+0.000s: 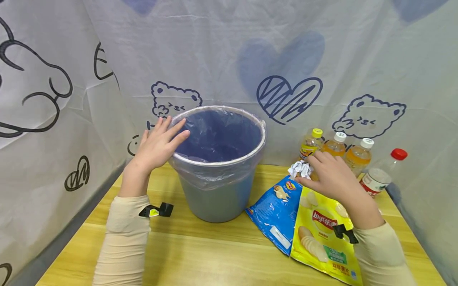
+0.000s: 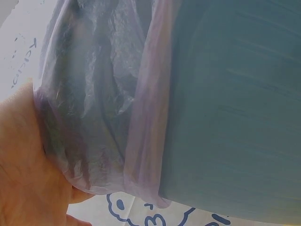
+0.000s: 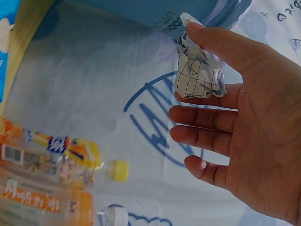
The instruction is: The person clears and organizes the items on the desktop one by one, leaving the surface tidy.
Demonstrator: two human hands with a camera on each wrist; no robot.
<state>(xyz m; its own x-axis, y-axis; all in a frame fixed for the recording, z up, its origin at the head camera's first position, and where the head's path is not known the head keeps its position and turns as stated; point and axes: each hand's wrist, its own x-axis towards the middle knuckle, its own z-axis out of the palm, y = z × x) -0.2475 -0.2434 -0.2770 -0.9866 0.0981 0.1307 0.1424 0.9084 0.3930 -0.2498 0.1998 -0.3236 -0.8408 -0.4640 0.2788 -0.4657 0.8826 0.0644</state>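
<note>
A crumpled paper (image 3: 200, 70) is pinched between the thumb and forefinger of the right hand (image 1: 330, 174), the other fingers being loosely extended and apart; it is held up over the right part of the surface (image 1: 200, 254), toward the far edge. The paper should be very light, soft and easily squashed, with little slip on its creased faces; it is best taken by its bulk with a gentle pinch, since a loose corner could tear. The left hand (image 1: 156, 147) is spread wide, its straight fingers laid at the rim of a bin (image 1: 218, 198), which is stood left of the middle, toward the far edge. The rim is covered by a thin clear liner (image 1: 214, 176), likely slippery and easily torn, so the bin would be better steadied by its firm rim. Below the right hand, a blue snack bag (image 1: 277, 214) and a yellow chip bag (image 1: 318, 246) are laid together toward the right edge. Toward the far right corner, a yellow-capped bottle (image 1: 308, 146), two white-capped bottles (image 1: 358, 157) and a red-capped bottle (image 1: 379, 174) are stood.
</note>
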